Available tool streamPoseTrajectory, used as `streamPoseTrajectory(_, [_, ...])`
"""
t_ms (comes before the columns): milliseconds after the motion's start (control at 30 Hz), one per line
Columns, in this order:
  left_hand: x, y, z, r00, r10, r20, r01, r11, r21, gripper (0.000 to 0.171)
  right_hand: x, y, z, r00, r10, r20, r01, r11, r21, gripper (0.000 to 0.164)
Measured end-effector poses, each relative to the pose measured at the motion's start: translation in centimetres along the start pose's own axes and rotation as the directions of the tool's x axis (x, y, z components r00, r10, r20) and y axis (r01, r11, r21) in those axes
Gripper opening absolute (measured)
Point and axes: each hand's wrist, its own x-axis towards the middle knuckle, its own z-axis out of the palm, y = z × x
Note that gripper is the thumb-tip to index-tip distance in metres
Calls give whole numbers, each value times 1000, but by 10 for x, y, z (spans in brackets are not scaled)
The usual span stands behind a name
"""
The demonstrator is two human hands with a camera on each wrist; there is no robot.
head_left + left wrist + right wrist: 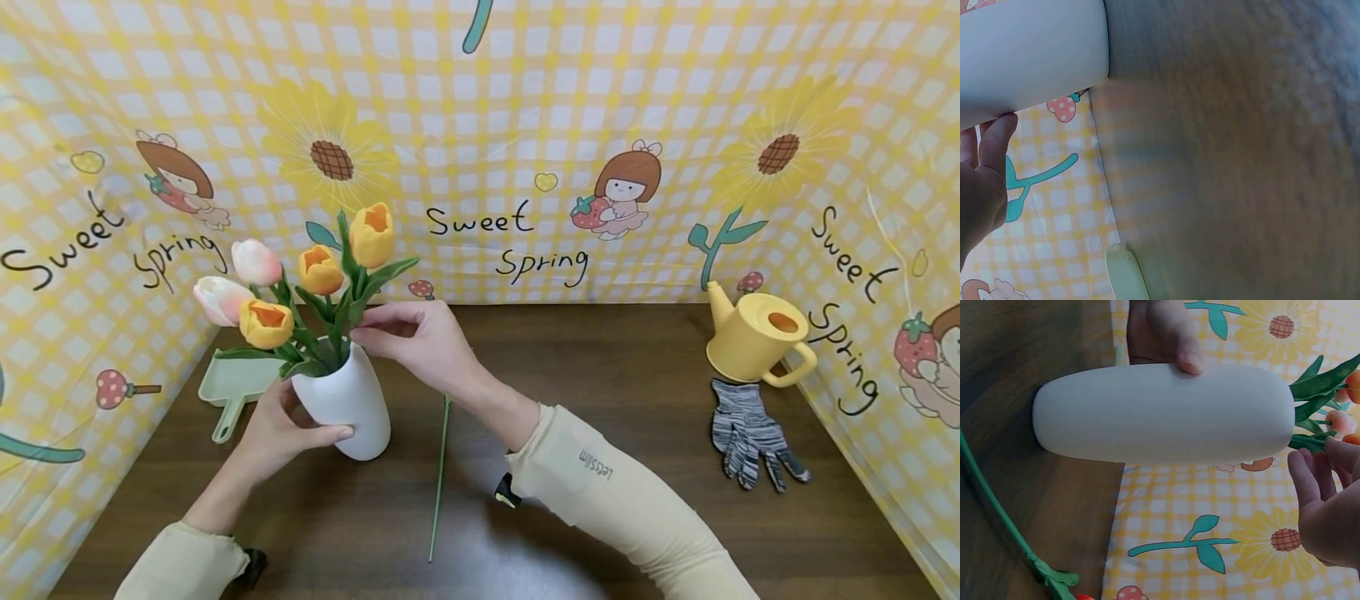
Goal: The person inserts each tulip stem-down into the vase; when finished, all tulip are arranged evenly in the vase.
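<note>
A white vase stands on the brown table with several artificial tulips in it, yellow-orange ones and pale pink ones. My left hand holds the vase from its left side, the thumb across its front. At the vase's mouth, my right hand pinches the stem of a yellow tulip between thumb and fingertips. That pinch on the green stem also shows in the right wrist view. The lower stems are hidden inside the vase.
Another green stem lies on the table right of the vase, its flower head hidden by my right arm in the head view. A pale green dustpan lies behind my left hand. At right are a yellow watering can and a grey glove.
</note>
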Motion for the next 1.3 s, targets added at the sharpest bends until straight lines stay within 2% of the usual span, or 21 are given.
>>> streamPoseTrajectory(133, [0,0,0,1000,2,2,-2,1000,3,87,-4,7,-3,998,62,28,-62,998,-12,21])
streamPoseTrajectory(367, [1,-1,0,1000,4,-6,-3,1000,17,88,-8,14,-6,985,165,40,-169,980,107,24])
streamPoseTrajectory(567, [0,0,0,1000,-15,-9,15,999,34,88,-12,18,-10,978,207,29,-209,967,143,22])
streamPoseTrajectory(733, [0,0,-1,1000,-22,-7,23,998,52,87,-18,24,-19,969,245,33,-247,960,132,23])
streamPoseTrajectory(967, [0,1,0,1000,-8,-4,8,999,37,87,-33,37,-39,958,287,-13,-286,956,68,23])
streamPoseTrajectory(1133, [0,1,-1,1000,-5,-6,6,999,51,88,-43,45,-56,939,342,-17,-341,939,45,24])
streamPoseTrajectory(1300, [1,1,-1,1000,4,-12,-3,999,43,88,-50,52,-69,912,410,-20,-410,912,29,28])
